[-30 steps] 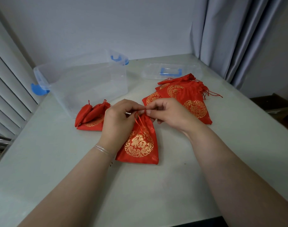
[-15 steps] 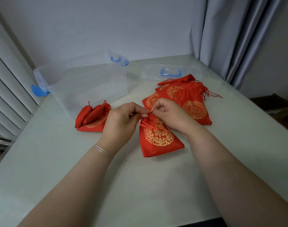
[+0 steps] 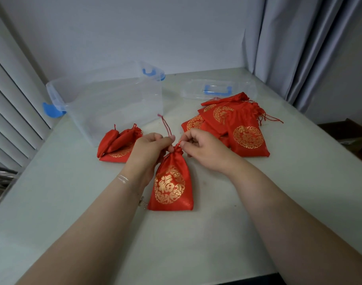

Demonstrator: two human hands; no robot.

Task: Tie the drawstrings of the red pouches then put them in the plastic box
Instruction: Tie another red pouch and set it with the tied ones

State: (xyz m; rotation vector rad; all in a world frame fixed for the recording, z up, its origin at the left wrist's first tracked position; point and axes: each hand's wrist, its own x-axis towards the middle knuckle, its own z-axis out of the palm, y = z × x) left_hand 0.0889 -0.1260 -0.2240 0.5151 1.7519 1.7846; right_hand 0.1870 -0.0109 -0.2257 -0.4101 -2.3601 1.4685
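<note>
The red satin drawstring pouch [image 3: 172, 182] under the hands bore a round gold emblem with a gold character at its centre, too ornate to read with confidence; no brand or other writing showed. It lay flat on the pale worktop [image 3: 196, 243], its gathered neck pointing away from the person, right between the two sets of fingers.

The left hand [image 3: 150, 148] had its fingers [image 3: 165, 139] curled, pinching a thin red drawstring cord [image 3: 165, 125] just above the pouch neck; the cord's free end rose up and away beyond the knuckles. The right hand [image 3: 202, 148] was also curled, thumb and forefinger [image 3: 183, 143] pinching the other cord end at the neck, touching the gathered fabric. The two pinches sat just beside each other.

Left of the left fingers, a small heap of cinched red pouches [image 3: 118, 144] rested against the near wall of a clear plastic box with blue latches [image 3: 114, 99], which stood beyond the left hand. Right of the right fingers lay a stack of flat red pouches with gold emblems [image 3: 237, 128], their loose cords trailing outward. Beyond that stack sat a clear plastic lid with a blue handle [image 3: 217, 91].
</note>
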